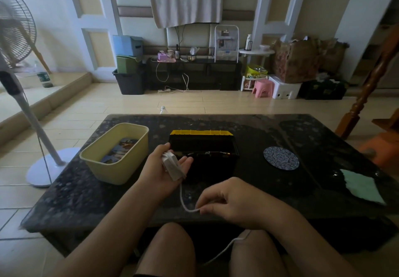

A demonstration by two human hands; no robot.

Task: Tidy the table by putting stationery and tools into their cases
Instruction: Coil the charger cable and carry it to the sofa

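My left hand [164, 168] is raised palm up over the dark table [69, 199], with loops of a white cable [172, 166] wound around its fingers. The cable runs down to my right hand [228, 201], which pinches it near the table's front edge; the rest trails over my lap. Just behind my left hand stands an open black toolbox [205, 147] with a yellow rim. Its inside is too dark to make out. A yellow plastic tub [116, 151] sits to the left with colourful items in it.
A round patterned coaster [281, 158] lies right of the toolbox, and a pale green cloth [360, 187] lies near the table's right edge. A standing fan [19, 65] is on the floor to the left. A wooden post [371, 82] rises at the right.
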